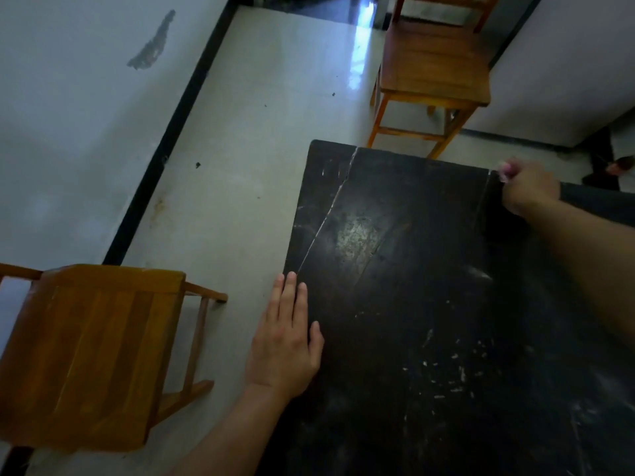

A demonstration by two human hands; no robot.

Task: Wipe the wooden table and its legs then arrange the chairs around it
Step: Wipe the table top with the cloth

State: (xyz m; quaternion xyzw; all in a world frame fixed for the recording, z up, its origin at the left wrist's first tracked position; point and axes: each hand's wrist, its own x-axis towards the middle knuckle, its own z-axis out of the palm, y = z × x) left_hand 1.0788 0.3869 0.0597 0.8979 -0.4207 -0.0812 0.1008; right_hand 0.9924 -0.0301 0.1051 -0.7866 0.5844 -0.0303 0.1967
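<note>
A dark, scratched wooden table [412, 269] fills the right half of the view, with a long pale crack running from its far edge toward its left edge. My left hand [287, 341] lies flat, fingers together, on the table's left edge, holding nothing. My right hand [525, 188] is at the table's far right edge, closed around a small pinkish-white cloth [505, 170] that pokes out above the fingers. One wooden chair [434, 68] stands beyond the table's far edge. Another wooden chair [89, 355] stands to the left of the table, close to me.
A white wall [68, 132] with a black skirting strip runs along the left. Pale shiny floor [257, 132] lies between the wall and table. Another white wall rises at the right, with a dark object [604, 163] on the floor by its corner.
</note>
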